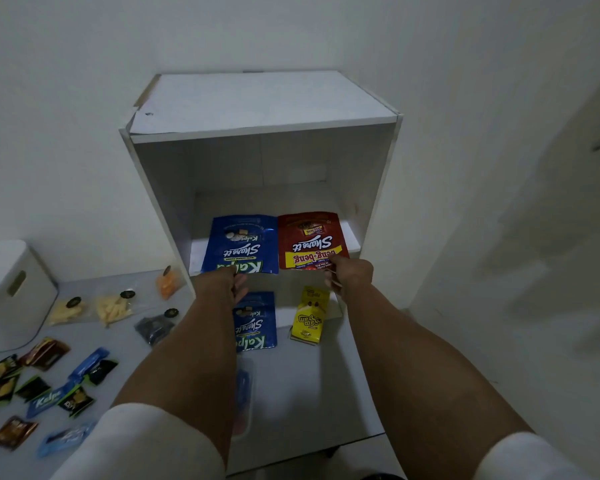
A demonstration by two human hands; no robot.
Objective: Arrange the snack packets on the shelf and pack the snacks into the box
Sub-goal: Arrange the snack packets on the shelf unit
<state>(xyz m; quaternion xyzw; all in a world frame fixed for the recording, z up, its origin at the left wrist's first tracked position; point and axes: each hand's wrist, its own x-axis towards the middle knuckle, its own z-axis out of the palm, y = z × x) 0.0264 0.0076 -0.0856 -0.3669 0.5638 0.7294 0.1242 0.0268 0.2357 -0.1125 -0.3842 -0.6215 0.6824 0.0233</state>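
Observation:
A white open-front shelf unit (pixel 264 129) stands on the table against the wall. On its middle board a blue Kalpa packet (pixel 241 242) and a red Beng-Beng packet (pixel 309 239) lie side by side. My left hand (pixel 222 287) grips the near edge of the blue packet. My right hand (pixel 350 275) pinches the near edge of the red one. Below, a second blue Kalpa packet (pixel 255 323) and a yellow packet (pixel 309 317) lie at the unit's base. A white box (pixel 13 292) with a handle slot sits at the far left.
Several small wrapped snacks (pixel 45 393) are scattered on the table at lower left. Clear bags of yellow chips (pixel 111 308), an orange bag (pixel 167 284) and a dark bag (pixel 155 327) lie beside the shelf unit. A clear container (pixel 243 400) rests under my left forearm.

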